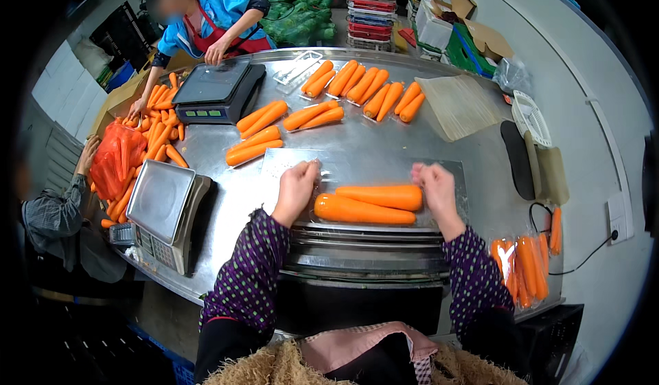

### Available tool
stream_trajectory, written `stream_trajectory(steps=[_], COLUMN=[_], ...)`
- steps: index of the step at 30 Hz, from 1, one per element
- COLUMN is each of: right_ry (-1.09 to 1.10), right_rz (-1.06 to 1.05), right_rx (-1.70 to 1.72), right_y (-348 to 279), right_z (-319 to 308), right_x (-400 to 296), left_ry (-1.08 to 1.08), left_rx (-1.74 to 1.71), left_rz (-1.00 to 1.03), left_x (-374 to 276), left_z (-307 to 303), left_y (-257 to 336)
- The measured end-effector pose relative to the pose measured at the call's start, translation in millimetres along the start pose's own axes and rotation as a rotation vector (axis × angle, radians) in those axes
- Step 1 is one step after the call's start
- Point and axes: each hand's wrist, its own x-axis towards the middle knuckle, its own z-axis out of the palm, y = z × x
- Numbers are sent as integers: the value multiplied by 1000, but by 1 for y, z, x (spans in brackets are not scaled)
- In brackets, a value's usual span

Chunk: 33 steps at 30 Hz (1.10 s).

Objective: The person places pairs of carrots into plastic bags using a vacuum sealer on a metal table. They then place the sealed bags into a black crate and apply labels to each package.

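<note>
Two large carrots (pixel 378 197) lie side by side in front of me, over the flat plate (pixel 453 179) of a metal film wrapper (pixel 360 251). Clear plastic film (pixel 325 171) shows as shiny creases around them; its full outline is hard to make out. My left hand (pixel 297 189) pinches the film by the carrots' left ends, thumb and fingers together. On the other side, my right hand (pixel 437 192) is likewise closed at the film's right edge, slightly blurred. Both wrists are in purple dotted sleeves.
Several wrapped carrot pairs (pixel 311 114) lie beyond the plate. Left stand two scales, one silver (pixel 162 199), one black (pixel 216 89), beside loose carrots (pixel 165 132) and a red bag (pixel 117 150). Two people work there. Bagged carrots (pixel 522 269) and a cable (pixel 587 264) are at right.
</note>
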Motion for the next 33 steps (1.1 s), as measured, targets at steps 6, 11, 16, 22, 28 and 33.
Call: stream_trajectory(steps=[6,11,16,22,28,33], right_ry=[-299,-503,-389,-510,41,-74], right_rz=[-498,-190,-349,-436,464,668], right_rx=[-468,-316,-359,-532,247,183], right_y=[34,-15,-37,14,71,74], right_z=[-40,-42,-67,-71,-99,-145], right_x=[-1,-24,-114,-225,-211,-266], left_ry=[84,-151,-32,-294,153,-263], left_rx=[376,-167,-67,122,220,353], left_rz=[583,222,422,-43,36,-221], left_x=[-28,-58,-147,-261,-236,-263], left_z=[-11,-23,-38,-55,-44,-93], left_y=[-49,-14,6,-9,-41,-57])
